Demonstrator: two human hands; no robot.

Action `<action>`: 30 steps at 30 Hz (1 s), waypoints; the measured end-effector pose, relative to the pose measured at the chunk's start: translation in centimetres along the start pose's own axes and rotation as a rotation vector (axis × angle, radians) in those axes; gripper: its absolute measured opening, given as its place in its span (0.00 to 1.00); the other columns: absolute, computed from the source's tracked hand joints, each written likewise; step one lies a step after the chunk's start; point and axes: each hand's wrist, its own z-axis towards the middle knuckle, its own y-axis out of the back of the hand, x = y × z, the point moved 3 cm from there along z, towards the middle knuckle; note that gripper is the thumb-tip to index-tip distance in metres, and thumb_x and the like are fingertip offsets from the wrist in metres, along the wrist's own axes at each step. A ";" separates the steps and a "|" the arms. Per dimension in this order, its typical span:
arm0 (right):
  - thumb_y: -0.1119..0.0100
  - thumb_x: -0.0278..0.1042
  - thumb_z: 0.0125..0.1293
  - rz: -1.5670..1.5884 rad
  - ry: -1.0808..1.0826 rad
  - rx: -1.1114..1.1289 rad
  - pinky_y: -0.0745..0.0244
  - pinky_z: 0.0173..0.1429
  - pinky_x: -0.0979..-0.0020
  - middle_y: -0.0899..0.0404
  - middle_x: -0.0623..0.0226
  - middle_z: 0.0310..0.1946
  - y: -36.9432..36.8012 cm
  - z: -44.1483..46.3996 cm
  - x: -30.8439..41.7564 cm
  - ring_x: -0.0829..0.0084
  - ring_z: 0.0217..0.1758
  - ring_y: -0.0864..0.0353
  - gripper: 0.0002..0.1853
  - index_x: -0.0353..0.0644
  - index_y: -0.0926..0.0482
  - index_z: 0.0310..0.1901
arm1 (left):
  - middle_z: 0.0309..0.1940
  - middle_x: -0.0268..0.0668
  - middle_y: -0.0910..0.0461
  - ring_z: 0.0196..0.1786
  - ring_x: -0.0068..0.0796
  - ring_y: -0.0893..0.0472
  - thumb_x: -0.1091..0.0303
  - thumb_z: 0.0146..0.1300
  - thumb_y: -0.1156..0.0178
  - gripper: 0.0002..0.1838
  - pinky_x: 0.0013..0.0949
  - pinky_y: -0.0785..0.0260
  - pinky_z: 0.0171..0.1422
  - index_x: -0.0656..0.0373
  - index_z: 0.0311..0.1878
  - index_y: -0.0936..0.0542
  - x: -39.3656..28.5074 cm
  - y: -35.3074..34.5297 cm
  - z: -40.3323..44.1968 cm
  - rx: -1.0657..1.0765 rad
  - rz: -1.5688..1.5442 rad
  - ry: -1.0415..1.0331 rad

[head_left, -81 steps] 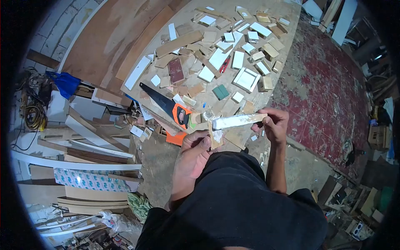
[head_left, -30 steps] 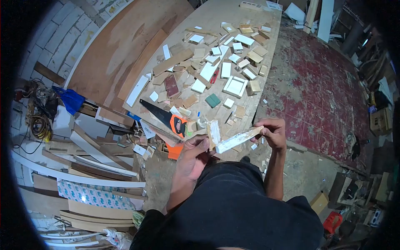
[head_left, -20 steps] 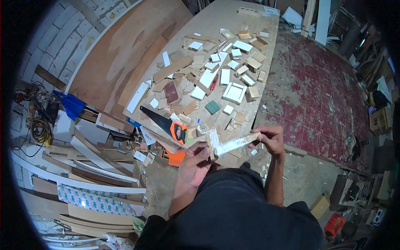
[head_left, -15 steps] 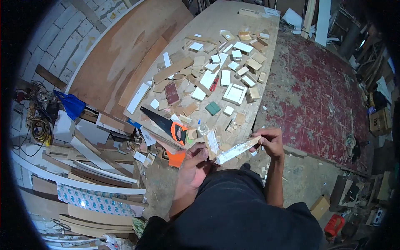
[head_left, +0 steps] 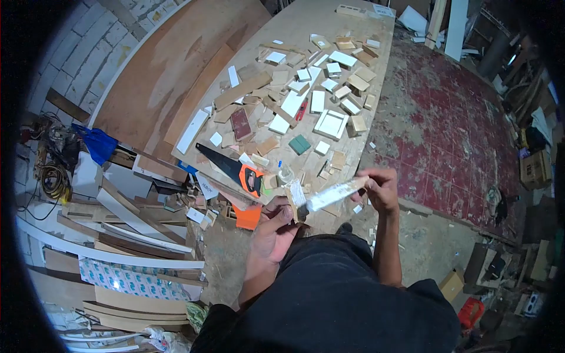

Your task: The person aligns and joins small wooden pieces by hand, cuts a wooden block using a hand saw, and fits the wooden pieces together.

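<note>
My left hand point(head_left: 276, 226) is closed on a short wood piece point(head_left: 295, 194) whose upper face is smeared white. Between thumb and fingers, my right hand point(head_left: 382, 187) pinches the far end of a longer strip point(head_left: 335, 194), also coated white. The strip's near end is beside the short piece, where a small dark patch shows; whether they touch I cannot tell. Beyond my hands, a handsaw with an orange handle point(head_left: 252, 179) lies at the near edge of the wooden table point(head_left: 276, 29). A clear round container point(head_left: 286, 174) stands right of the saw.
Many small white and brown offcuts point(head_left: 292, 103) cover the table, with a green block point(head_left: 299, 145) and a red tool point(head_left: 302, 109) among them. Long boards point(head_left: 135, 256) are stacked at the left. A red tiled floor point(head_left: 441, 135) lies to the right.
The strip's near end has moved up and away from the corner of the short piece, and a dark patch now shows there. My right hand has shifted slightly upward. Both hands keep their hold.
</note>
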 end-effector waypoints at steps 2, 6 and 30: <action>0.38 0.31 0.62 -0.014 -0.011 -0.026 0.18 0.31 0.69 0.19 0.50 0.31 -0.3 0.8 -0.1 0.65 0.28 0.16 0.15 0.25 0.22 0.44 | 0.48 0.42 0.22 0.53 0.37 0.24 0.75 0.57 0.38 0.15 0.42 0.32 0.54 0.62 0.49 0.23 0.3 0.2 -0.2 0.021 0.029 -0.002; 0.38 0.28 0.62 -0.069 -0.074 0.007 0.17 0.33 0.69 0.18 0.51 0.31 -0.5 1.2 0.2 0.64 0.29 0.15 0.13 0.25 0.21 0.43 | 0.41 0.42 0.19 0.48 0.35 0.21 0.76 0.56 0.35 0.11 0.40 0.30 0.57 0.64 0.42 0.20 0.2 -0.7 -0.4 -0.048 -0.006 0.045; 0.40 0.25 0.61 -0.033 -0.069 0.025 0.17 0.32 0.67 0.19 0.50 0.30 -1.3 2.7 -0.9 0.63 0.28 0.15 0.12 0.24 0.21 0.42 | 0.45 0.41 0.20 0.52 0.33 0.23 0.77 0.58 0.38 0.09 0.41 0.33 0.61 0.63 0.43 0.19 -3.0 1.0 1.9 -0.043 -0.035 0.011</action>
